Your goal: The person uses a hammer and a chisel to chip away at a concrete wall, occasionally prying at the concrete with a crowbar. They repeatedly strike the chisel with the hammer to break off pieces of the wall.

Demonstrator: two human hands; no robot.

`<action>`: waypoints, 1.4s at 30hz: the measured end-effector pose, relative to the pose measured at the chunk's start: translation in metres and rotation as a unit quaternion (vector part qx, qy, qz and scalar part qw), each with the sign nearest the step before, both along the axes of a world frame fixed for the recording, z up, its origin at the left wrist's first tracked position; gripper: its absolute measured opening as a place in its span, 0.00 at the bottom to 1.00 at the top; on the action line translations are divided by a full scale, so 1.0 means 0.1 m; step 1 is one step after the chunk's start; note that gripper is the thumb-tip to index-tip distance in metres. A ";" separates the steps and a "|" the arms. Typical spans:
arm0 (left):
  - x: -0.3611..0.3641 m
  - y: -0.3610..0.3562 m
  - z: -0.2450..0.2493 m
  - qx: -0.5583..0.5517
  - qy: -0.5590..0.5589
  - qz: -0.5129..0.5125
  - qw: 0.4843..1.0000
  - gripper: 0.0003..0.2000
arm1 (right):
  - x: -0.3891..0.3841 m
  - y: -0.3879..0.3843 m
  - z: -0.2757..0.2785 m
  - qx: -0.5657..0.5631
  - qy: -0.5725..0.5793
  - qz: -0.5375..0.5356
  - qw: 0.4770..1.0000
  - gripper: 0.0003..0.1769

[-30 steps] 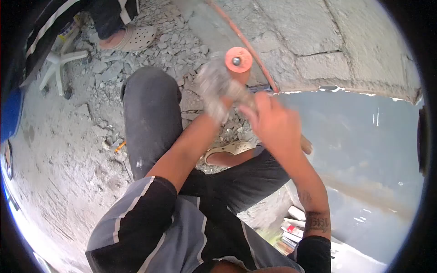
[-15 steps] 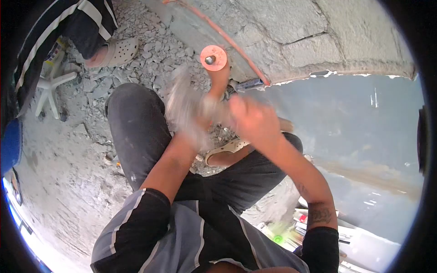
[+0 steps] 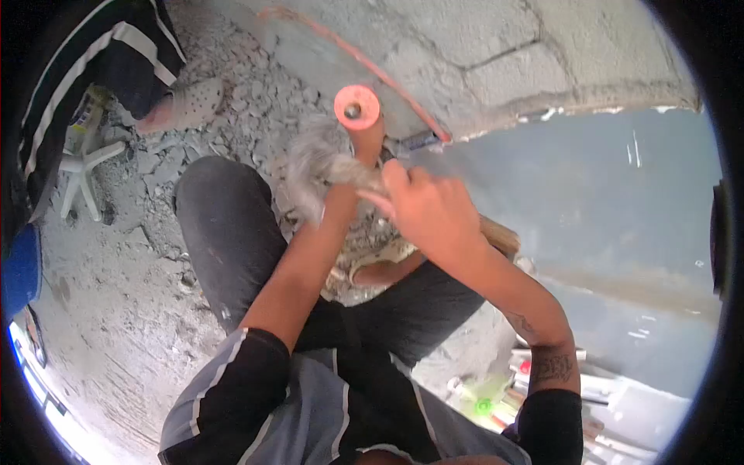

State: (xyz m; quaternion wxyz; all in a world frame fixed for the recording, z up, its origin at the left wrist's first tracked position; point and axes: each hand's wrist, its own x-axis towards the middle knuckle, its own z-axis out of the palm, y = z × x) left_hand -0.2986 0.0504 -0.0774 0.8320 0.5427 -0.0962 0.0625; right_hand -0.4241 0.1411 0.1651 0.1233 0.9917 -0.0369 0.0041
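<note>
1. The right hand [image 3: 426,209] is clenched on a hammer [image 3: 314,167], whose head is a blur just left of the chisel [image 3: 356,107].
2. The left hand [image 3: 350,184] appears wrapped round the chisel's shaft below its orange guard. The chisel points at the wall [image 3: 496,46].
3. This looks like chipping the wall mid-swing; the next blow needs a square hit on the chisel's top.
4. Rubble [image 3: 256,101] lies left of the chisel, with another person's foot [image 3: 186,105] beyond.
5. The left fingers and the chisel's tip are hidden.
</note>
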 end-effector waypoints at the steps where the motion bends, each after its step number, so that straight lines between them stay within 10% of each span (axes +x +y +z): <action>1: 0.02 -0.01 0.01 0.002 -0.003 0.000 1.000 0.06 | -0.10 0.12 0.07 0.023 -0.023 0.040 0.999 0.22; 3: 0.08 -0.03 0.05 0.004 -0.017 0.006 1.000 0.06 | -0.21 0.05 -0.07 0.056 -0.084 0.099 0.990 0.22; 7: 0.17 -0.07 0.08 0.019 -0.045 0.011 0.999 0.05 | -0.11 -0.26 -0.36 0.040 0.014 -0.121 0.992 0.22; 19: 0.55 0.30 0.48 -0.136 0.150 0.042 0.978 0.05 | -0.56 0.10 -0.22 0.143 -0.079 -0.113 0.980 0.23; 31: 0.48 0.28 0.17 0.008 0.077 0.139 0.987 0.09 | -0.30 0.18 -0.37 0.153 -0.093 -0.076 0.981 0.22; 40: 0.62 0.24 -0.51 -0.319 0.196 0.033 0.927 0.08 | 0.02 0.31 -0.37 0.127 -0.099 -0.034 0.986 0.21; 42: 0.46 0.33 -0.23 -0.182 0.183 0.029 0.966 0.07 | 0.13 0.34 -0.41 0.133 -0.112 -0.016 0.985 0.21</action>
